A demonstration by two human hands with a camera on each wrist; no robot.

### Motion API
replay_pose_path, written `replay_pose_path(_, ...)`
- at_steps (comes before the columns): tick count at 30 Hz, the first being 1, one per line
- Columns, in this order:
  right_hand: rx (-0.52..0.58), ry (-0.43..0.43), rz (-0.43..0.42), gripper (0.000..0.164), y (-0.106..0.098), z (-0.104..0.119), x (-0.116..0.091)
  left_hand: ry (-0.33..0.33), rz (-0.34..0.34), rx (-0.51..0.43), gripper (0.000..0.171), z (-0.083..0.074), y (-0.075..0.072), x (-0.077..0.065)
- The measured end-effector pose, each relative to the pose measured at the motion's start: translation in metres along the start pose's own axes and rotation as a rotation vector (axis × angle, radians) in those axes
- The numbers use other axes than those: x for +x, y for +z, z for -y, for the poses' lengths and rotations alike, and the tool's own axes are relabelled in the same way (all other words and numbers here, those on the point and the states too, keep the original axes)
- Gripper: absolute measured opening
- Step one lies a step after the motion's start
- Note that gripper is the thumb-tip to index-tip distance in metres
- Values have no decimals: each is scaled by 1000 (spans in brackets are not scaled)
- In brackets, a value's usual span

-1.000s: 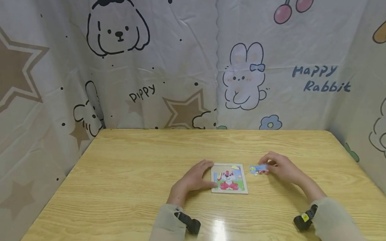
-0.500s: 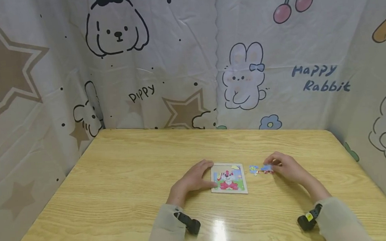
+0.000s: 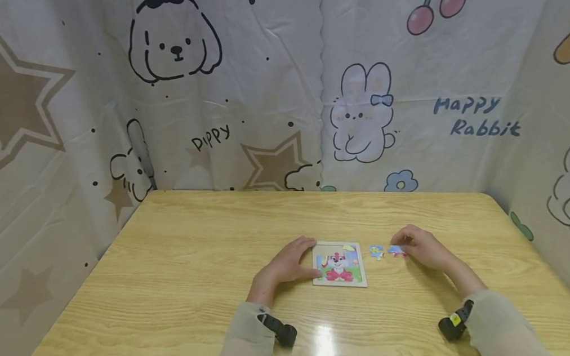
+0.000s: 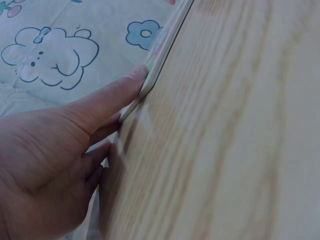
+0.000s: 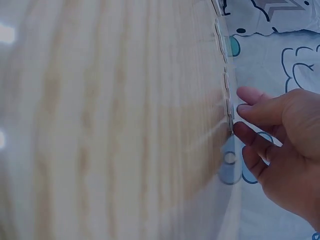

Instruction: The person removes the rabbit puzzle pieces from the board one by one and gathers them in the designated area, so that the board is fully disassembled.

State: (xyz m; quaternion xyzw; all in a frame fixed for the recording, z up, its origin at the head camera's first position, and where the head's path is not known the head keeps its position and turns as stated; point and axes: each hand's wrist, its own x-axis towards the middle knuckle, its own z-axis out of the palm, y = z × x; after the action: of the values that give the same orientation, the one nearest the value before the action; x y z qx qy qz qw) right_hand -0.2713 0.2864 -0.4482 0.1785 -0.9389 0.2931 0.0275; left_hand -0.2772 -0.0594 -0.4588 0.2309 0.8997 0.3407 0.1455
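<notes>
My left hand (image 3: pixel 284 263) rests at the left side of a small square puzzle board (image 3: pixel 341 285). Its thumb lies on the board's edge and its index finger reaches the upper left corner. On the board is a pink and white cartoon animal; bare wood shows at its upper left. To the right lies a blue and yellow puzzle piece (image 3: pixel 376 251). Beside it, my right hand (image 3: pixel 423 248) holds a blue and pink puzzle piece (image 3: pixel 396 251) at its right end with bent fingers. The right wrist view shows the pieces edge-on, so the fingertip contact is partly unclear.
The pale wooden table (image 3: pixel 194 248) runs back to a printed cloth (image 3: pixel 277 88), which also hangs along both sides. A black wrist camera (image 3: pixel 280 331) sits on the left wrist and another black camera (image 3: pixel 453 324) on the right. Light reflects off the table's front.
The right hand has shifted slightly right with the blue and pink piece, which now lies apart from the blue and yellow one. The left hand and the board have stayed in place.
</notes>
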Motion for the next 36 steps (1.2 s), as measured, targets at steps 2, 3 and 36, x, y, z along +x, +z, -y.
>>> replay_pose_path(2, -2, -13, -8, 16, 0, 1, 0, -3, -1, 0, 77, 0, 0, 0)
replay_pose_path(3, 2, -17, -11, 15, 0, 2, 1, -4, -3, 0, 76, 0, 0, 0)
replay_pose_path(36, 96, -126, 324, 13, 43, 56, 47, -11, -6, -38, 77, 1, 1, 1)
